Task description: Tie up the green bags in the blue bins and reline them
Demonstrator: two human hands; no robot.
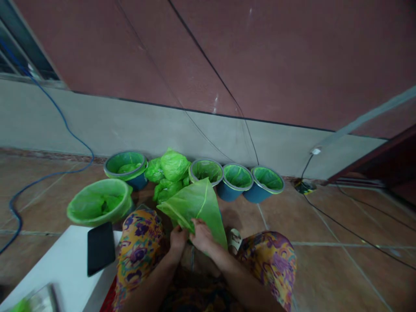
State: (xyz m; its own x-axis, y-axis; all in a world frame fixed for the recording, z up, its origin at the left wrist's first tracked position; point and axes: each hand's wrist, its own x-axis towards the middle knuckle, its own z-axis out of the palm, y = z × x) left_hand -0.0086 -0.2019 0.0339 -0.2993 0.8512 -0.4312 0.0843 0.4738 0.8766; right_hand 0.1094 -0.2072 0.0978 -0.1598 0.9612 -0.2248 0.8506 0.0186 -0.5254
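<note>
A green plastic bag (203, 206), spread out flat with a peak pointing toward the wall, is between my knees. At its near edge, my left hand (178, 239) has its fingers closed on the plastic. Just to the right, my right hand (201, 236) pinches the same bag close beside the left. Past the bag, a bin (206, 170) lined with green plastic is partly covered by its tip. A pile of bunched green bags (173, 167) lies to the left of that bin.
Two more lined bins, a blue bin (232, 193) and its neighbour (263, 195), stand along the wall. At left are another lined bin (138, 180) and a green-covered basket (97, 203). A phone (100, 249) lies on a white surface (55, 264). A blue cable (61, 172) crosses the floor.
</note>
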